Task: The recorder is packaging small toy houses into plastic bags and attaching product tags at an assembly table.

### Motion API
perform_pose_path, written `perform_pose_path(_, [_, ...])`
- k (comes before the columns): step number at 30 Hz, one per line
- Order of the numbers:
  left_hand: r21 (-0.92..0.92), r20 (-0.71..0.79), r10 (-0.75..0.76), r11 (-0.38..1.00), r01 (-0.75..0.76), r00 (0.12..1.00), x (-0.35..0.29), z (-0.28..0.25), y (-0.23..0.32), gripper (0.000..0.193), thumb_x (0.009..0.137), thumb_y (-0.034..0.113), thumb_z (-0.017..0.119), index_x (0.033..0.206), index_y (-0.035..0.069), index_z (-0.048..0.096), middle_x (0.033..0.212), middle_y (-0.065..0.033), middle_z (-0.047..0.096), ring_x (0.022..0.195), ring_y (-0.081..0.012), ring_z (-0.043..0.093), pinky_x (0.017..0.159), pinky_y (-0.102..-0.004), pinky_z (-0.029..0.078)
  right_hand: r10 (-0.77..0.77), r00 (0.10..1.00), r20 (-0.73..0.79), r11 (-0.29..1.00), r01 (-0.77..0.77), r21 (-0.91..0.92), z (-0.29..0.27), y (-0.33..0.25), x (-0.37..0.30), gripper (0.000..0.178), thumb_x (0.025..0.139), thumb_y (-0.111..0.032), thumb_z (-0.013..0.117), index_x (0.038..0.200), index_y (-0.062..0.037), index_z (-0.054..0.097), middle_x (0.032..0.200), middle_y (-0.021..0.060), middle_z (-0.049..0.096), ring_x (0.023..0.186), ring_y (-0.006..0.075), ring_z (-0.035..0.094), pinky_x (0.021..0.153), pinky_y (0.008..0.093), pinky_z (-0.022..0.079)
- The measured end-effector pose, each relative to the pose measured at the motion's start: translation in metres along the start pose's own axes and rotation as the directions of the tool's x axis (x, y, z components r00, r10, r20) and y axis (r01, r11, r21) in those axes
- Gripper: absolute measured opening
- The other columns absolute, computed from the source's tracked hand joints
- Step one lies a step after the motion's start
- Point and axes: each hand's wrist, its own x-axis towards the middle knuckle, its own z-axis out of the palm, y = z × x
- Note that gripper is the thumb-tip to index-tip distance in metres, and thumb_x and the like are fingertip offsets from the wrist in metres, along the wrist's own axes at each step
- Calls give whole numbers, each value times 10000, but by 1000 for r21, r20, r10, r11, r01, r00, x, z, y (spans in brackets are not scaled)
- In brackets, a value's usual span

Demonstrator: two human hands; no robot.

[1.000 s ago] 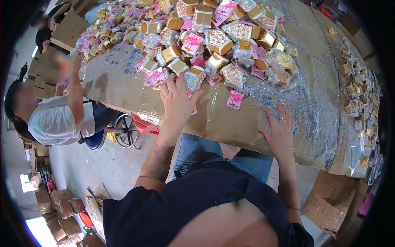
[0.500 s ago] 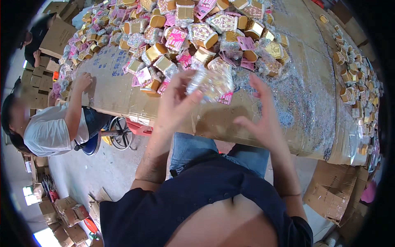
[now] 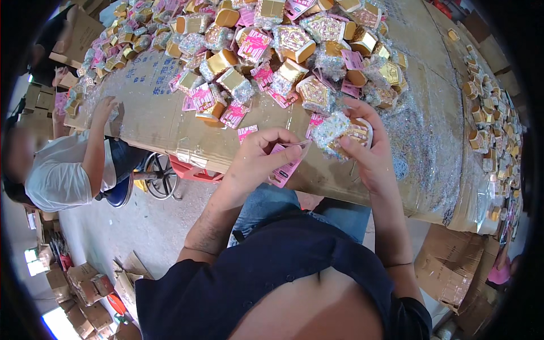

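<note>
Over the near edge of the table, my left hand (image 3: 255, 161) pinches a pink printed card (image 3: 288, 165) between thumb and fingers. My right hand (image 3: 371, 150), just to the right, is closed around a small gold house-shaped trinket (image 3: 333, 135) with a glittery, beaded-looking coating. Thumb and fingers press on its sides and hide part of it. Between the two hands a small gap shows. Just beyond them lies a heap of similar gold trinkets (image 3: 293, 44) with pink cards among them. One loose pink card (image 3: 247, 132) lies beside my left hand.
Cardboard (image 3: 187, 127) covers the table, with glitter (image 3: 422, 141) and a tangle of thin thread (image 3: 400, 168) at the right. More gold trinkets (image 3: 481, 113) stand along the far right. A co-worker in a white shirt (image 3: 65, 175) sits at the left. An open carton (image 3: 453, 263) stands below right.
My right hand, open and empty before, now holds the trinket. My left hand, which held a shiny clear-wrapped item, has come lower and now pinches a pink card.
</note>
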Motion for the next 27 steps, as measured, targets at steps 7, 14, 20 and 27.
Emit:
perform_pose_path(7, [-710, 286, 29, 677, 192, 958, -3, -8, -28, 281, 921, 316, 619, 1025, 60, 564, 933, -11, 567, 854, -92, 543, 770, -263, 449, 90, 979, 185, 900, -1, -435, -10, 11, 15, 547, 777, -129, 714, 1287, -78, 521, 1155, 47, 545, 1076, 145, 519, 929, 305, 419])
perform_pose_path(14, [-779, 382, 57, 557, 289, 922, -3, 3, -42, 638, 968, 416, 490, 1444, 33, 306, 903, -17, 528, 910, -147, 504, 800, -298, 434, -337, 940, -57, 554, 149, -819, -20, 61, 99, 276, 832, -200, 687, 1047, -32, 648, 1051, 119, 624, 964, 269, 583, 807, 343, 452])
perform_pose_path(20, [-641, 353, 95, 749, 166, 931, -5, -2, -37, 635, 988, 353, 477, 1476, 13, 253, 972, -13, 563, 881, -95, 534, 740, -212, 418, -447, 894, -15, 593, 284, -754, -17, 58, 121, 203, 849, -166, 673, 953, 7, 651, 846, 94, 650, 750, 224, 619, 706, 316, 474])
perform_pose_path(27, [-532, 235, 24, 840, 108, 972, -6, 0, -20, 518, 1014, 296, 439, 1428, -2, 350, 1072, -35, 595, 978, -98, 553, 830, -241, 448, -181, 978, -104, 981, 187, 54, 2, -16, 96, 126, 892, -84, 611, 987, -8, 640, 909, 26, 658, 805, 76, 609, 724, 217, 480])
